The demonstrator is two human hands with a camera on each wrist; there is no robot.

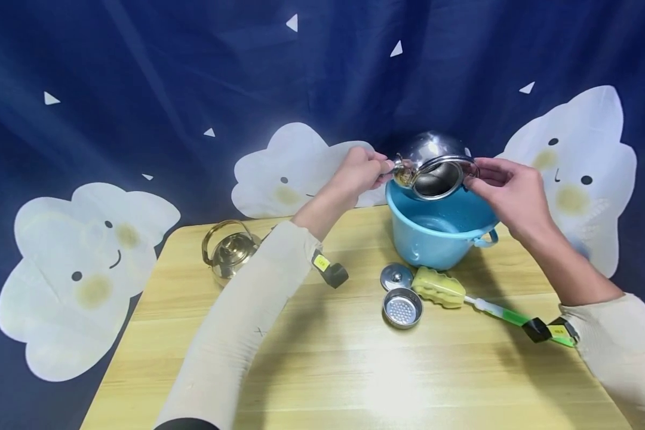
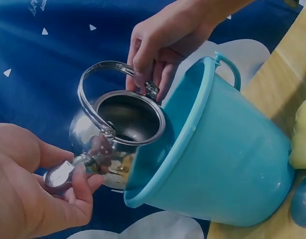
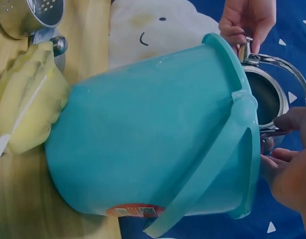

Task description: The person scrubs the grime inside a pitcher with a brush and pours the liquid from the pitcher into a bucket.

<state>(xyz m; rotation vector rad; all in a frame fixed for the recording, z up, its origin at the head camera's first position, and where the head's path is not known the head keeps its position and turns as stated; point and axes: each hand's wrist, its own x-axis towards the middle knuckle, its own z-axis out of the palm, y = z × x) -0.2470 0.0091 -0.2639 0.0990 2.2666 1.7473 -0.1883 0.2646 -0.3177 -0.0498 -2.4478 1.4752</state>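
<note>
Silver teapot (image 1: 429,146): being held tilted at the mouth of the blue bucket (image 1: 424,245), open top turned toward the head camera. Being pinched narrowly at the spout (image 2: 59,175) between thumb and fingers of the left hand (image 1: 357,170); being gripped across from it, by the handle joint (image 2: 152,90), in the fingers of the right hand (image 1: 513,188). In both wrist views, showing a hoop handle (image 2: 81,94) arching beside the opening, hard to make out from the head. In the right wrist view only, displaying a red-orange label (image 3: 135,210) on the bucket. In the head view only, revealing a gold kettle (image 1: 233,251) on the table (image 1: 328,346) and, uncropped near the bucket, a lid (image 1: 396,277) and strainer (image 1: 402,307).
</note>
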